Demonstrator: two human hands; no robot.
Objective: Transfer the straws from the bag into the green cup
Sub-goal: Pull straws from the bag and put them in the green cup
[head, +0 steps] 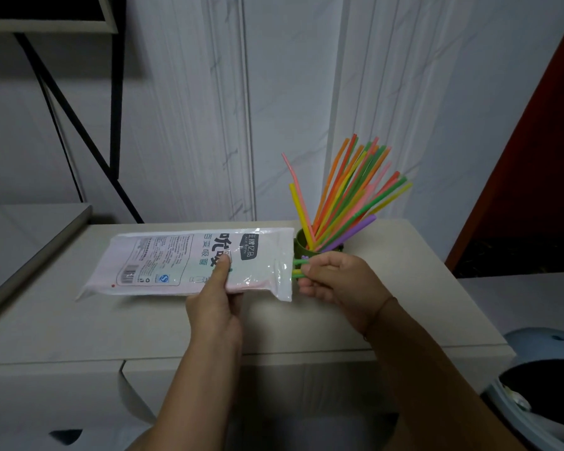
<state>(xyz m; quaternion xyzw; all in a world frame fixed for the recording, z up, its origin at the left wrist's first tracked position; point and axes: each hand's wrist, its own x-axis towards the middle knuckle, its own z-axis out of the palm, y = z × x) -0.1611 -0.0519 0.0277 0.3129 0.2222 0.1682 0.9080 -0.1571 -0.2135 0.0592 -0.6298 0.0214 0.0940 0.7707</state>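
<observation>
**Straw ends pinched at the mouth of the bag, cup close behind**

At the lower right edge, nearest the camera, stands a pale blue bin (pixel 518 349) with a dark inside. Two bare forearms reach forward over the pale cabinet top (pixel 79 323). The left hand (pixel 215 307) grips the bag (pixel 163 262) by its near edge, the thumb pressed flat on the printed face and the fingers hidden underneath. The bag, white and clear plastic with dark lettering, is held roughly level just above the cabinet top, with its open mouth turned to the right.

The right hand (pixel 336 281), a thin cord round its wrist, has its fingers curled and pinches the straw ends (pixel 297 267), one green and one yellow, that stick out of the bag's mouth. How many more straws lie inside cannot be told through the plastic.

Just behind the bag's mouth and the right hand's knuckles stands the green cup (pixel 301 241), largely hidden by both. From it rises a fan of straws (pixel 349 190) in orange, yellow, green, pink and purple, most leaning right, two leaning left.

Beyond is a white veined wall (pixel 290 92), with a black metal frame (pixel 115 92) at left and a red-brown panel (pixel 541 164) at right.
</observation>
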